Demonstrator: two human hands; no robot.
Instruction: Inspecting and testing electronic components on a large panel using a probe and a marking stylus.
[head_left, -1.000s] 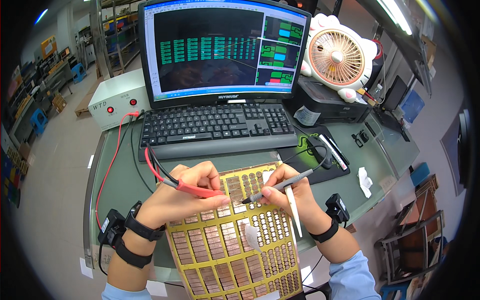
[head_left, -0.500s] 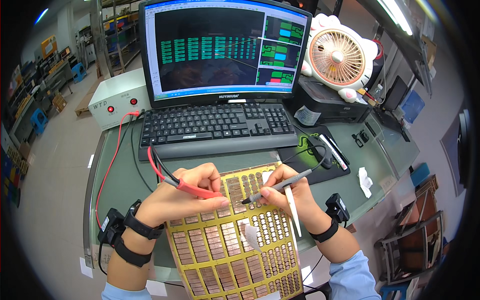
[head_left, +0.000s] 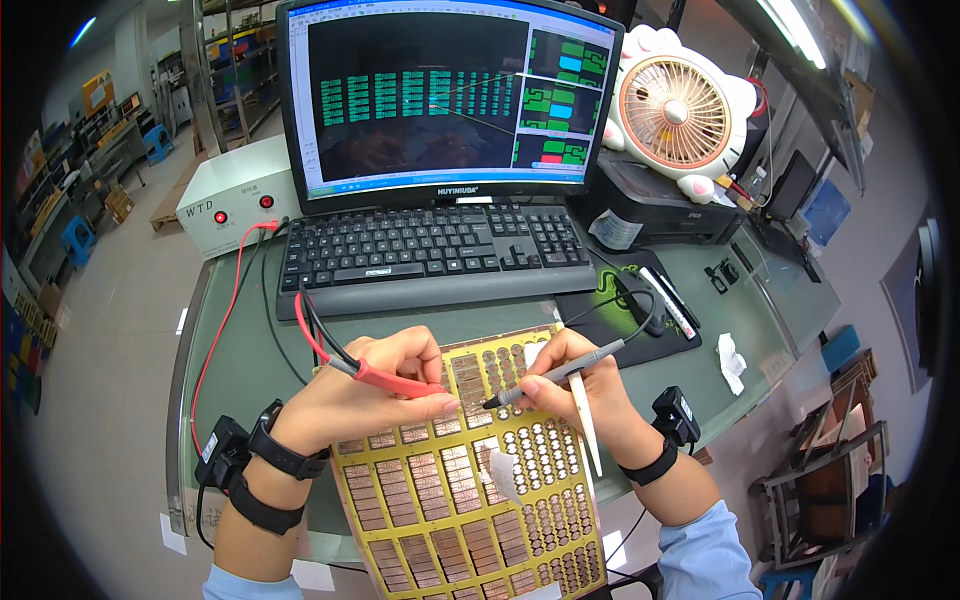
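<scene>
A yellow circuit board panel [head_left: 408,452] with rows of copper rectangles and small round pads lies tilted under both hands. My left hand [head_left: 350,400] is closed on a red test probe [head_left: 392,380], its tip pointing right, just over the panel's upper part. In my right hand [head_left: 592,385] is a grey test probe [head_left: 575,365] with a black tip aimed down-left at the panel, close to the red one. A white pointed stick [head_left: 585,425] also sticks out downward from that hand. Whether either tip touches a pad I cannot tell. A white paper scrap [head_left: 503,472] rests on the panel.
Behind the panel stand a black keyboard [head_left: 430,245] and a monitor [head_left: 420,150] showing green shapes. A white box [head_left: 240,205] with red terminals is at left. To the right are a mouse [head_left: 640,305], pens [head_left: 672,300], crumpled tissue [head_left: 731,362], a printer [head_left: 650,205] and a fan [head_left: 675,110].
</scene>
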